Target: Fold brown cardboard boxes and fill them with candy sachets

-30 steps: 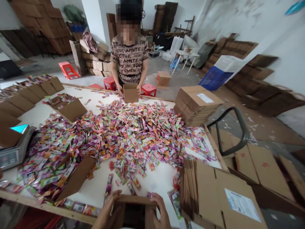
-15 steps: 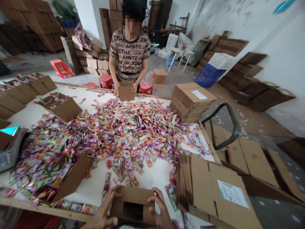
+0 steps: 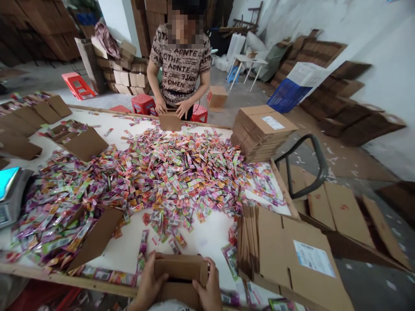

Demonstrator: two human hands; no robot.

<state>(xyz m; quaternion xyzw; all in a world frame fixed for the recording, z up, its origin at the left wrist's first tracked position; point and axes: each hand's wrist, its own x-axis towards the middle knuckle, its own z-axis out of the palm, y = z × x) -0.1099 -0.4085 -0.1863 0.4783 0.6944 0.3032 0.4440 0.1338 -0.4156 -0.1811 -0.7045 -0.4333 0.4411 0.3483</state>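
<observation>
As it prob. flexes, L hand (image 3: 151, 280) & R hand (image 3: 209, 286) have grip clamped on brown cardboard box (image 3: 181, 292), opp. sides.

The carton (image 3: 181, 261) at the front has changed: its wide, dark opening has narrowed to a thin slot, and a cardboard panel (image 3: 181, 293) now spans the near side. The wearer's left hand (image 3: 151, 283) and right hand (image 3: 210, 285) have brought their thumbs inward over it. Across the table (image 3: 207, 229), the co-worker (image 3: 183, 58), who was holding a small box (image 3: 170, 122) by its sides, now has both hands at its top. At far left, cardboard has left the scale (image 3: 13, 190), baring its bright blue plate, and a brown box (image 3: 21, 146) has appeared just beyond.
</observation>
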